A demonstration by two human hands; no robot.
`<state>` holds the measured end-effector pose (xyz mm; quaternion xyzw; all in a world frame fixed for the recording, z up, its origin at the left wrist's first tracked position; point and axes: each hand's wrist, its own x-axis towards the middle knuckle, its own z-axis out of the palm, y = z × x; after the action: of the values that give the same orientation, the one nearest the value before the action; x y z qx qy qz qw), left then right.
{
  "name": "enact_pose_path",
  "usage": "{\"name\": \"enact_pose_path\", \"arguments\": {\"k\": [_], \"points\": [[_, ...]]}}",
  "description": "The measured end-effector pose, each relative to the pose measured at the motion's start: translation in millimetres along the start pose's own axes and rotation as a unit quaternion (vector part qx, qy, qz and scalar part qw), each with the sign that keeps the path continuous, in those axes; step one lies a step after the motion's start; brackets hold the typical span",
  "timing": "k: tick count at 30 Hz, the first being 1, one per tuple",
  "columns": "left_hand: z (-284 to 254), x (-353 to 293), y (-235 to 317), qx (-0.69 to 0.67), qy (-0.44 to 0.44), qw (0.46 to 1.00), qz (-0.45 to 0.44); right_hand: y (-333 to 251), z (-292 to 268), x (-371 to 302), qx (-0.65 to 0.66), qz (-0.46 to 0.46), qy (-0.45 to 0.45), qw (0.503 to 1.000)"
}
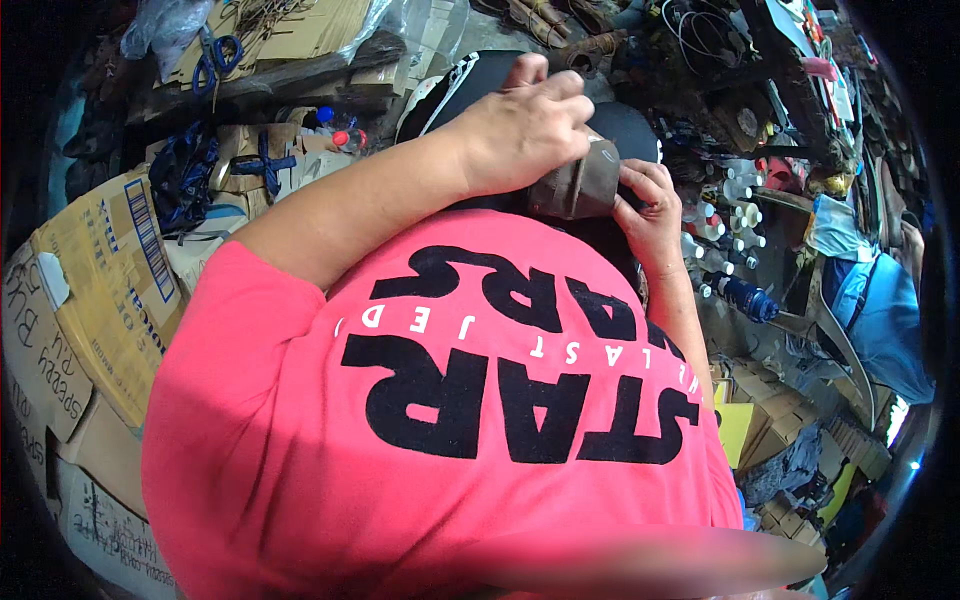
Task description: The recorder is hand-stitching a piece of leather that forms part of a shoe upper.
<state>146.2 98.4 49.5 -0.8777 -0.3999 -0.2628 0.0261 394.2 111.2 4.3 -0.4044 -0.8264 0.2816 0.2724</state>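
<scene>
A dark grey-brown piece that looks like leather (pixel 578 188), curved and with a small pale mark, is held upright over my lap, in front of my pink shirt (pixel 420 500). My left hand (pixel 530 125) is closed with bent fingers just above and left of it, its lower edge against or very near the piece. Whatever the left fingers hold is hidden. My right hand (pixel 652 205) pinches the piece's right edge between thumb and fingers. Dark clothing with a white stripe (pixel 470 85) covers my legs behind the hands.
Flattened cardboard (pixel 110 290) lies along the left. Blue-handled scissors (pixel 215 60) rest on cardboard at the far left, with a red-capped bottle (pixel 348 140) nearer. Several small bottles (pixel 725 220) crowd the right, by a dark blue bottle (pixel 745 298) and a blue bag (pixel 880 310).
</scene>
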Motion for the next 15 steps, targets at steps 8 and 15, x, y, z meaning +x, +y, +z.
{"name": "enact_pose_path", "arguments": {"k": [8, 15], "points": [[7, -3, -28, -0.166, -0.109, 0.980, -0.018, -10, -3, 7, -0.020, -0.040, -0.014, 0.999], [22, 4, -23, -0.188, -0.093, 0.976, -0.054, -1, 6, 12, 0.003, -0.007, -0.026, 1.000]]}}
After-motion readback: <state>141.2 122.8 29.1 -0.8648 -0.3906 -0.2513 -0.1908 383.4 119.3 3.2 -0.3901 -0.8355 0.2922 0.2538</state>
